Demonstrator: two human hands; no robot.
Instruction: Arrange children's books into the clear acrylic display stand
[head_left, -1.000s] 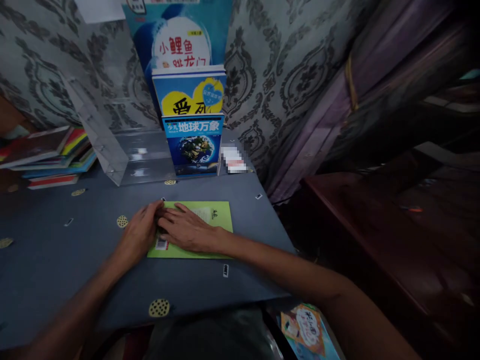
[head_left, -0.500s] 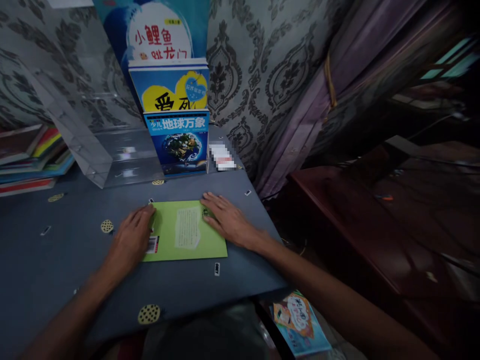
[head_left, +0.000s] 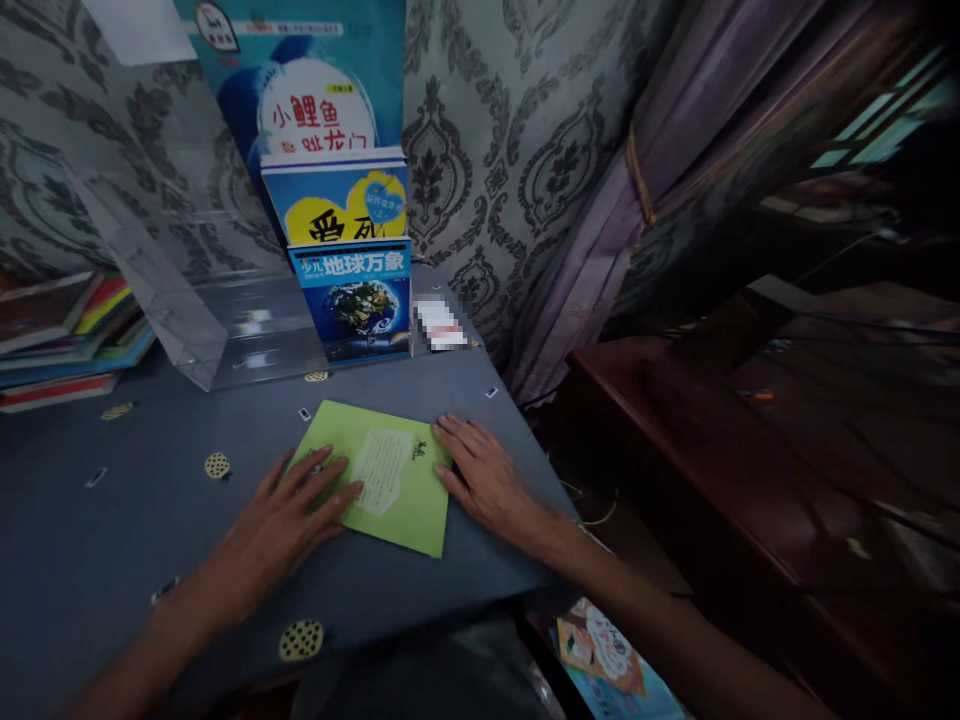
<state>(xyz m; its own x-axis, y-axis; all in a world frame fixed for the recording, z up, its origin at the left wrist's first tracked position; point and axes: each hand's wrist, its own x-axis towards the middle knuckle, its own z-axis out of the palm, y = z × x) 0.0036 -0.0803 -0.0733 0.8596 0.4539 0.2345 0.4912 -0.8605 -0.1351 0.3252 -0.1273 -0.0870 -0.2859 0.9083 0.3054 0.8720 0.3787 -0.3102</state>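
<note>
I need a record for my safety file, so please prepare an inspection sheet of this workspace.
Surface: blue-grey tablecloth with pineapple prints.
Things in use: green book, lying askew.
Clutter: book stack at left; clear rack with upright books behind.
Hands: left hand on the green book's left part; right hand at its right edge.
Cables: dark cable over red-brown furniture; yellowish cord beside the table.
Surroundings: tied purple curtain; colourful book below the table's edge.

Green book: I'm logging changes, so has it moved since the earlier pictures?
Yes: the green book has turned clockwise, its lower right corner nearer the front edge of the table.
</note>
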